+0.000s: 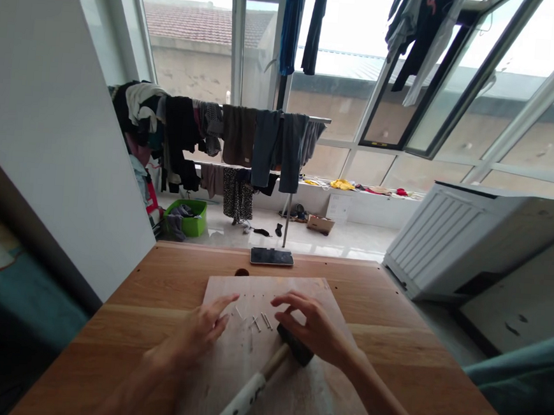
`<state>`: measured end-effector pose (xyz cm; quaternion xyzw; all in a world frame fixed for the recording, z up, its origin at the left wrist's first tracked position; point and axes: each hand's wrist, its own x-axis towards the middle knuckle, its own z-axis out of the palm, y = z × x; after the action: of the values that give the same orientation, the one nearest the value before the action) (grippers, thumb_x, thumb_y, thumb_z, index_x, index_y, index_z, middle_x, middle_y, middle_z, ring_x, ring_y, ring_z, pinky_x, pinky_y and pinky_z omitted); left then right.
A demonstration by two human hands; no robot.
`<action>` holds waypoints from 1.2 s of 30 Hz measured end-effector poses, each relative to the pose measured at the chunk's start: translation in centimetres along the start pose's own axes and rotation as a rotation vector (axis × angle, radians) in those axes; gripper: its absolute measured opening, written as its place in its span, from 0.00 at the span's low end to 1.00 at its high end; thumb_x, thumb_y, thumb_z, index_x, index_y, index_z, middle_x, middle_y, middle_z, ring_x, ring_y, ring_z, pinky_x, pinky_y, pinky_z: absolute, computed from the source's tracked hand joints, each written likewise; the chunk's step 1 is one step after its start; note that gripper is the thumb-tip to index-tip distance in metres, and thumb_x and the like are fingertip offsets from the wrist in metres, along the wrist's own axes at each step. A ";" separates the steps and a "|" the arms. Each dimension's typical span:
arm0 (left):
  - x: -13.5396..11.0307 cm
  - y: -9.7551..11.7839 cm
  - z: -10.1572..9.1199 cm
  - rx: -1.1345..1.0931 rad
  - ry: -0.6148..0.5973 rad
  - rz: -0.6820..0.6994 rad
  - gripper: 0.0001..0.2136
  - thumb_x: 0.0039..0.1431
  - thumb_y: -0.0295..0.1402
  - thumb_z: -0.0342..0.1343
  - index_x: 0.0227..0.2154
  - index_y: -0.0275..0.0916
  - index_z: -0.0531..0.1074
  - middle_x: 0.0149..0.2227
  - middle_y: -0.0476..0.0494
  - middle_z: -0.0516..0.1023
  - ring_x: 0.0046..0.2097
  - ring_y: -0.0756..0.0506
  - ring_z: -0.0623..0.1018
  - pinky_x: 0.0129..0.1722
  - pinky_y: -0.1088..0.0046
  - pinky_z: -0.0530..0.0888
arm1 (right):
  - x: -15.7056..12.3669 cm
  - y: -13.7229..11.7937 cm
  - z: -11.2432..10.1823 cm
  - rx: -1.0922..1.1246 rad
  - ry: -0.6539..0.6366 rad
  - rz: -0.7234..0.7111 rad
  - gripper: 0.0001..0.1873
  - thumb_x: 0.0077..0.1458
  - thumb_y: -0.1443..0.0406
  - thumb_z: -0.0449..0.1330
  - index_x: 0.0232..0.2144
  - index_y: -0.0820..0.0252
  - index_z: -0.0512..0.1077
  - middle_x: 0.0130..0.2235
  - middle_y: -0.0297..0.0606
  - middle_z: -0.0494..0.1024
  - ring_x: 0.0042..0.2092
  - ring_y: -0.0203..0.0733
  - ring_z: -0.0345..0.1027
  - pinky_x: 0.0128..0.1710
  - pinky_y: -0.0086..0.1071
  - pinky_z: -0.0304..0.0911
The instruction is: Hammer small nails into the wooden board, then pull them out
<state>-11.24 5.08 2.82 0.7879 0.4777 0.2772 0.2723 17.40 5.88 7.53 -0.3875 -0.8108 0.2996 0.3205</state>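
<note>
Several thin nails (266, 321) lie loose on a pale wooden board (216, 369), with a row of small dark marks near its far edge. To the left of them hovers my left hand (205, 324), its index finger and thumb apart and nothing between them. My right hand (307, 318) is on the other side, fingers bent but spread, with no object visible in them. Below that hand lies a hammer (274, 364). Its black head is partly covered by the right hand, and its pale handle slants toward the near left.
A phone (272, 257) lies at the far edge of the wooden table (155, 287). A small dark round object (242, 272) sits just behind the board. Beyond are a laundry rack (277, 143), a green basket (193, 220) and a white ribbed cabinet (438, 233).
</note>
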 end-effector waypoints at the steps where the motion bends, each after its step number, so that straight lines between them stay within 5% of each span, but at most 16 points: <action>1: -1.4 -0.4 -0.3 0.065 0.035 0.005 0.21 0.66 0.32 0.48 0.60 0.45 0.70 0.57 0.42 0.78 0.41 0.46 0.82 0.51 0.66 0.78 | -1.5 0.5 -0.7 -0.044 0.040 0.025 0.14 0.65 0.56 0.57 0.45 0.55 0.77 0.46 0.41 0.80 0.40 0.40 0.77 0.43 0.33 0.73; 4: -6.0 -1.5 -0.7 0.200 0.093 0.008 0.17 0.67 0.33 0.48 0.54 0.47 0.74 0.53 0.44 0.80 0.55 0.42 0.77 0.59 0.63 0.73 | -7.3 4.0 -2.6 -0.213 0.252 0.172 0.18 0.65 0.51 0.55 0.46 0.53 0.78 0.47 0.43 0.81 0.44 0.46 0.78 0.46 0.38 0.73; 7: -10.8 -1.8 -0.4 0.292 0.144 0.033 0.15 0.69 0.36 0.48 0.53 0.51 0.75 0.51 0.48 0.81 0.54 0.44 0.78 0.57 0.67 0.75 | -13.8 8.5 -3.1 -0.455 0.419 0.310 0.23 0.61 0.46 0.56 0.47 0.53 0.78 0.50 0.45 0.81 0.54 0.55 0.75 0.53 0.45 0.72; 12: -16.1 -1.8 -0.4 0.437 0.172 0.118 0.18 0.68 0.39 0.50 0.59 0.58 0.70 0.56 0.54 0.79 0.57 0.45 0.78 0.56 0.73 0.76 | -19.0 11.6 -0.8 -0.589 0.275 0.407 0.29 0.63 0.48 0.52 0.59 0.52 0.72 0.60 0.40 0.74 0.63 0.55 0.65 0.54 0.45 0.73; 17: -19.0 -4.0 -2.1 0.606 0.234 0.027 0.22 0.66 0.45 0.53 0.62 0.55 0.68 0.58 0.52 0.77 0.57 0.41 0.78 0.56 0.65 0.76 | -16.1 8.9 2.3 -0.563 0.215 0.270 0.27 0.64 0.52 0.54 0.63 0.47 0.68 0.63 0.37 0.71 0.64 0.52 0.64 0.59 0.42 0.69; 22: -20.8 -7.5 -6.4 0.596 0.282 -0.223 0.22 0.68 0.48 0.46 0.58 0.47 0.73 0.56 0.49 0.79 0.57 0.42 0.79 0.57 0.65 0.76 | -11.5 4.8 7.4 -0.502 0.094 0.174 0.30 0.64 0.52 0.57 0.66 0.50 0.64 0.65 0.39 0.68 0.66 0.54 0.59 0.61 0.45 0.66; 28: -22.1 -12.0 -10.9 0.603 0.323 -0.277 0.24 0.67 0.50 0.43 0.52 0.46 0.78 0.54 0.49 0.81 0.55 0.43 0.80 0.55 0.69 0.76 | -7.0 0.3 12.1 -0.448 -0.074 -0.073 0.33 0.64 0.53 0.58 0.69 0.44 0.57 0.71 0.38 0.55 0.70 0.58 0.50 0.65 0.52 0.58; 32: -22.8 -13.3 -11.2 0.696 0.333 -0.167 0.21 0.69 0.45 0.41 0.47 0.51 0.81 0.54 0.48 0.81 0.56 0.41 0.79 0.54 0.64 0.78 | -5.9 -0.9 13.1 -0.451 -0.109 -0.096 0.30 0.65 0.52 0.57 0.67 0.48 0.63 0.68 0.39 0.61 0.70 0.58 0.50 0.67 0.52 0.56; 36: -22.4 -11.4 -9.7 0.772 0.316 -0.076 0.21 0.70 0.40 0.40 0.46 0.58 0.80 0.54 0.49 0.80 0.57 0.39 0.78 0.52 0.59 0.78 | -6.1 -0.7 12.4 -0.473 -0.054 -0.056 0.28 0.66 0.52 0.56 0.65 0.50 0.65 0.65 0.39 0.67 0.68 0.56 0.56 0.66 0.50 0.58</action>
<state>-33.56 -9.09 -2.30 0.7618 0.6111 0.1849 -0.1097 10.80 -2.46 -1.36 -0.4212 -0.8770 0.1027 0.2072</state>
